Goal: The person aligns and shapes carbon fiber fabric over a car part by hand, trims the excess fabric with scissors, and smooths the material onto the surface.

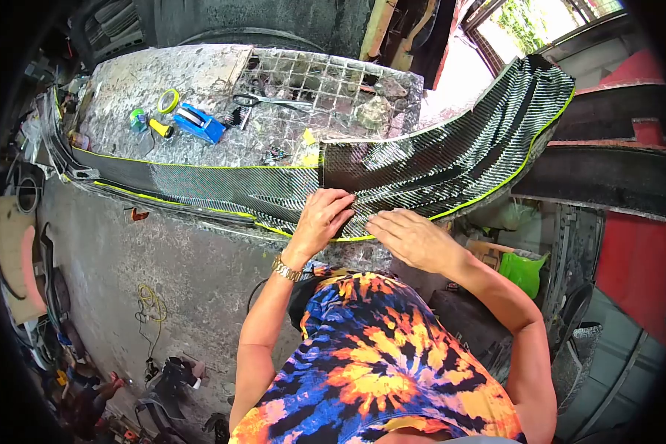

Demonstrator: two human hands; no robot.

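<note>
A long curved mould lined with black woven fabric (436, 166) runs across the worktable, with yellow-green edging along its rim. My left hand (323, 216) rests on the fabric near the middle, just below a dark vertical overlap edge, its fingers bent and close together; whether they pinch any fabric is too small to tell. Flat on the fabric to its right lies my right hand (411, 235), fingers stretched out toward the left hand and holding nothing. A small gap separates the two hands.
On the worktable (118, 89) lie scissors (274, 102), a blue tape dispenser (200, 123), a yellow tape roll (168, 101) and a yellow-handled tool (160, 128). A green bag (522, 272) is at the lower right. A yellow cord (150, 303) lies on the floor.
</note>
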